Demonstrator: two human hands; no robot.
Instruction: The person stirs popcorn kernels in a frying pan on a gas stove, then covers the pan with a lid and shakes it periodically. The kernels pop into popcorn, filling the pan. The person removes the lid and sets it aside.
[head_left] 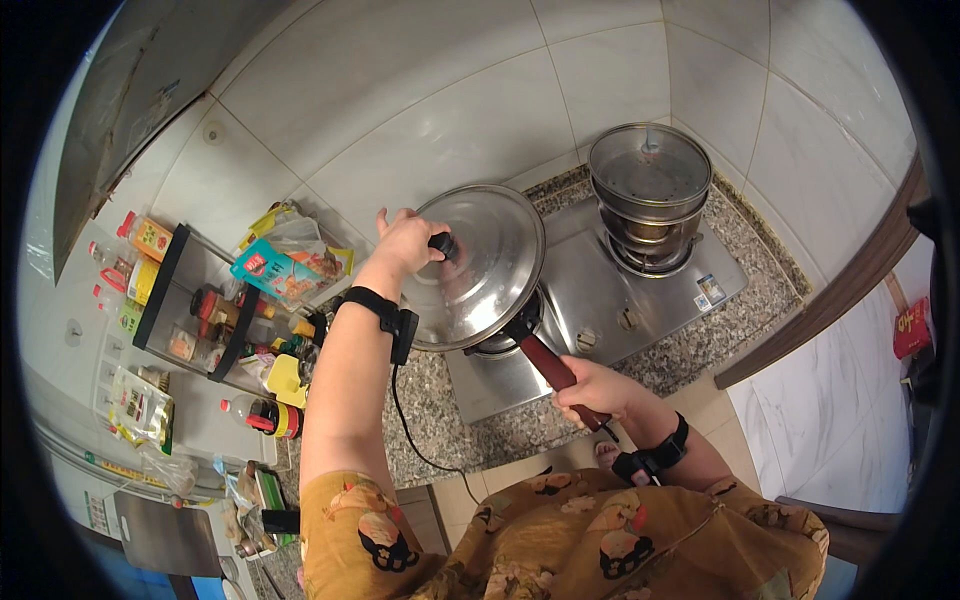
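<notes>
While the left hand (pixel 408 243) pinches the black knob (pixel 441 244) of the domed steel lid (pixel 478 266), fingers closed around it, the right hand (pixel 592 387) wraps its fingers tight on the dark red handle (pixel 548 365) of the pan (pixel 497 343) sitting on the near burner of the steel stove (pixel 600 300). Head view, item notes: lid rigid, smooth, probably slippery and hot away from the knob; pan likely heavy, best held by the handle; stacked steamer pot (pixel 650 190) on the far burner, spice rack (pixel 200 305) to the left.
</notes>
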